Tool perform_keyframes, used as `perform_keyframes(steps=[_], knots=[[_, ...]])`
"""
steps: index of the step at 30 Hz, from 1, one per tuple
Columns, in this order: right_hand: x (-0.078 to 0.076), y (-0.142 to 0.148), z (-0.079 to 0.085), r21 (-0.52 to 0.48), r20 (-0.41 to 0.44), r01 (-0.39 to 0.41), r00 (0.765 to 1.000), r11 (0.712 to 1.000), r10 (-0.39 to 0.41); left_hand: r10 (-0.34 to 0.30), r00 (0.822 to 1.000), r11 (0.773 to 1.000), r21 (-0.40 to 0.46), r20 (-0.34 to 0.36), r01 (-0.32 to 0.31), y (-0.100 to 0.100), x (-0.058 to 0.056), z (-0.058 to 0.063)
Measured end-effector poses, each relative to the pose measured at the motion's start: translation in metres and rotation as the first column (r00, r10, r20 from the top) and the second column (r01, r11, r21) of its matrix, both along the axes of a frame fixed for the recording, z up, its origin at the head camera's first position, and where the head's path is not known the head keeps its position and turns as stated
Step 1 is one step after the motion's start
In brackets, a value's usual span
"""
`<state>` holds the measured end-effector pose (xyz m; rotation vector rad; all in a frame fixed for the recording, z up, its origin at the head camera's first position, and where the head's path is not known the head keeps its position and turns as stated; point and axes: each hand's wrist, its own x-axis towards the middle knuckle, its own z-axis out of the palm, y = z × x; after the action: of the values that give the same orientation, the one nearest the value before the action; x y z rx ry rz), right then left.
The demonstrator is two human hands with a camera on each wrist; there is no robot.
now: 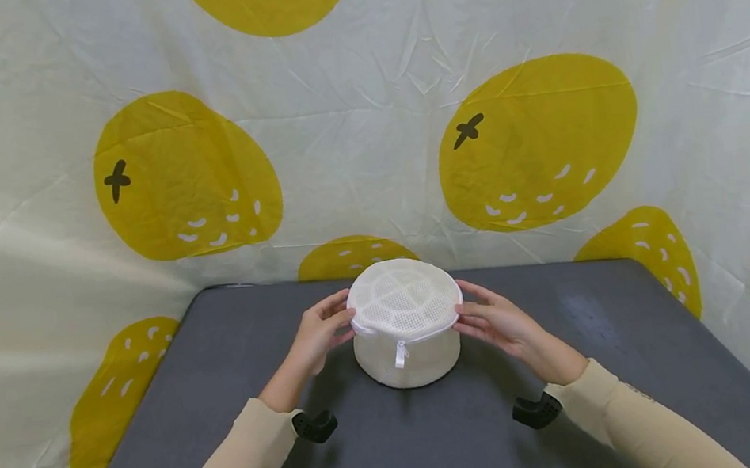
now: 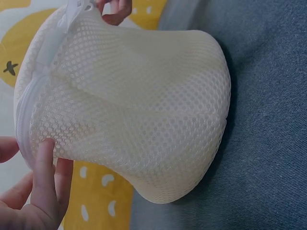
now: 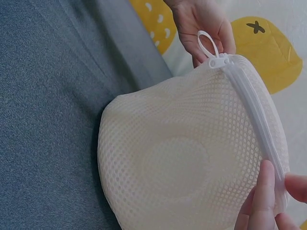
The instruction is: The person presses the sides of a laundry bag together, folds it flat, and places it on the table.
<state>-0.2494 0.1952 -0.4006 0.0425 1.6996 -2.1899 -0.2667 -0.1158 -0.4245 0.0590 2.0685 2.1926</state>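
Observation:
A round cream mesh laundry bag (image 1: pixel 407 361) stands upright on the dark surface, its domed mesh top (image 1: pixel 402 298) ringed by a white zip. The zip's pull (image 1: pixel 401 353) hangs at the front; in the right wrist view the zip pull (image 3: pixel 219 62) shows a loop. My left hand (image 1: pixel 320 330) pinches the bag's rim on the left, thumb above and fingers below. On the opposite side my right hand (image 1: pixel 500 320) grips the rim likewise. From the left wrist, the mesh side (image 2: pixel 139 105) looks dented inward. A faint round shape shows through the mesh in the right wrist view.
The dark grey cloth-covered table (image 1: pixel 420 451) extends around the bag on all sides. Behind it and to both sides hangs a white curtain (image 1: pixel 363 148) printed with yellow fruit. A black band (image 1: pixel 316 426) sits on each wrist.

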Motion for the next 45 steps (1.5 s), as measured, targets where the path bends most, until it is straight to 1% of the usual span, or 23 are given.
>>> perform_keyframes(steps=[5,11,18,22,27,33,40,45], knots=[[-0.001,0.000,0.000,-0.005,-0.004,-0.003,1.000,1.000,0.003,0.001,1.000,1.000,-0.007,-0.004,-0.001,0.000,0.000,-0.002],[-0.002,0.000,-0.001,0.005,-0.011,-0.012,1.000,1.000,0.012,0.008,1.000,1.000,0.006,-0.008,-0.008,0.001,0.003,-0.004],[-0.002,0.000,-0.003,0.016,-0.015,-0.013,1.000,1.000,0.013,0.002,0.999,1.000,0.008,-0.047,-0.002,0.000,0.004,-0.006],[-0.001,0.001,-0.005,0.016,-0.013,-0.016,1.000,1.000,0.016,0.001,1.000,1.000,-0.002,-0.016,-0.001,0.001,0.004,-0.006],[-0.001,0.002,-0.007,0.002,-0.013,-0.024,1.000,1.000,0.024,0.013,1.000,1.000,-0.021,0.004,-0.012,0.002,0.003,-0.008],[-0.002,0.001,-0.009,0.000,-0.012,-0.020,1.000,1.000,0.020,0.011,1.000,1.000,-0.012,0.002,-0.011,0.002,0.004,-0.010],[-0.004,0.000,-0.014,-0.021,0.005,-0.017,1.000,1.000,0.017,0.005,1.000,1.000,-0.023,0.002,-0.005,0.000,0.004,-0.014],[-0.004,0.000,-0.016,-0.013,0.013,-0.007,1.000,1.000,0.007,0.008,1.000,1.000,-0.023,0.004,-0.008,0.000,0.005,-0.017]])
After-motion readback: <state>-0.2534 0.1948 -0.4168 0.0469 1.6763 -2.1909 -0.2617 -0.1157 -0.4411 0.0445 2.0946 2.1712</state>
